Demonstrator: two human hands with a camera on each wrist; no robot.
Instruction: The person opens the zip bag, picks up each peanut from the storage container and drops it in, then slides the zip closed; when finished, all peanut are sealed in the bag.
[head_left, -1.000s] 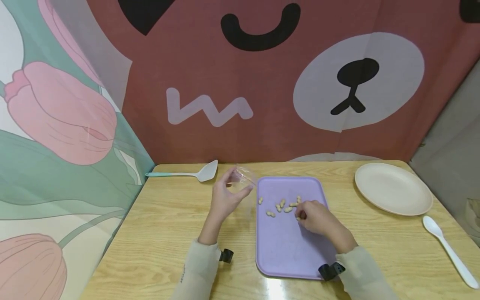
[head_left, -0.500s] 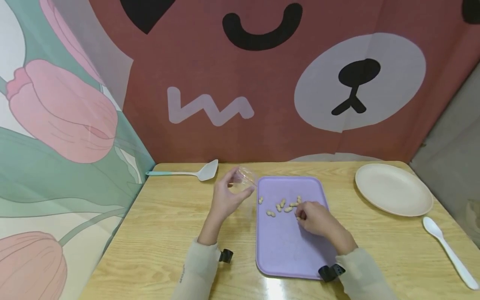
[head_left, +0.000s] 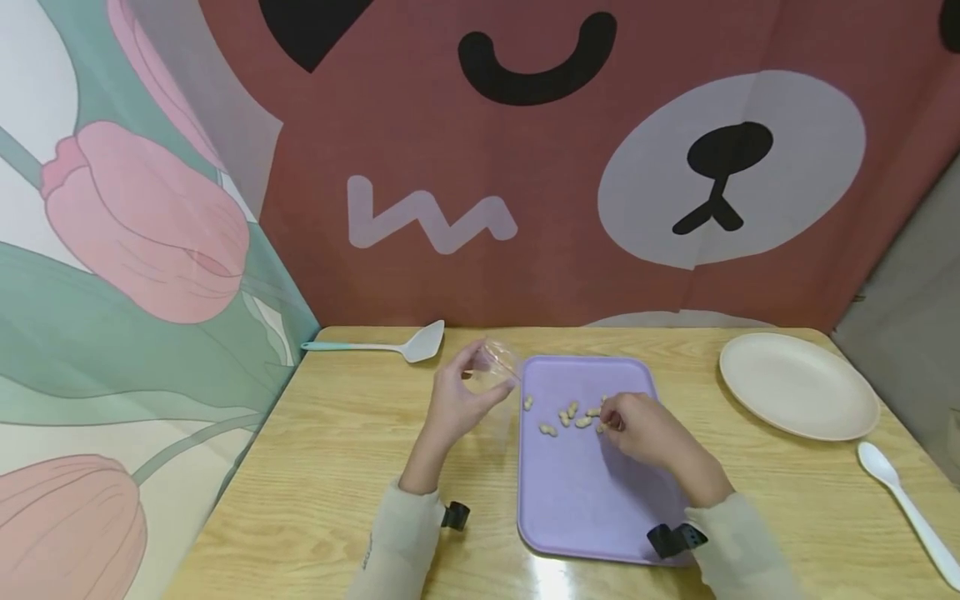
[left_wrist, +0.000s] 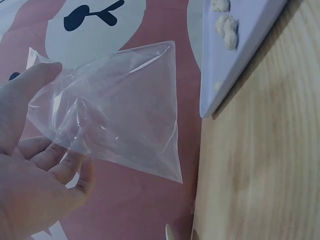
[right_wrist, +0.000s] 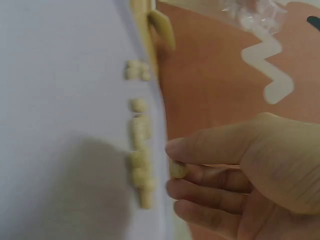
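Observation:
Near the tray's left edge my left hand point(head_left: 459, 400) holds a clear plastic bag point(left_wrist: 120, 105) by one end, thumb on one side and fingers on the other. The bag looks empty in the left wrist view. Over the right half of the purple tray point(head_left: 570, 508), my right hand point(head_left: 643, 427) pinches a peanut point(right_wrist: 177, 169) between thumb and fingertips. Several unshelled peanuts point(head_left: 583, 422) lie scattered across the tray's upper middle, left of that hand. The fingers partly hide the peanuts closest to them.
A white spatula with a teal handle point(head_left: 360, 346) lies at the table's back left. At the right are a beige plate point(head_left: 798, 386) and a white spoon point(head_left: 907, 508). A printed cloth point(head_left: 540, 208) hangs behind the wooden table point(head_left: 330, 500).
The head view has shifted slightly, moving the scene a little to the right. My right hand has risen slightly with the peanut. The left hand keeps its hold on the bag.

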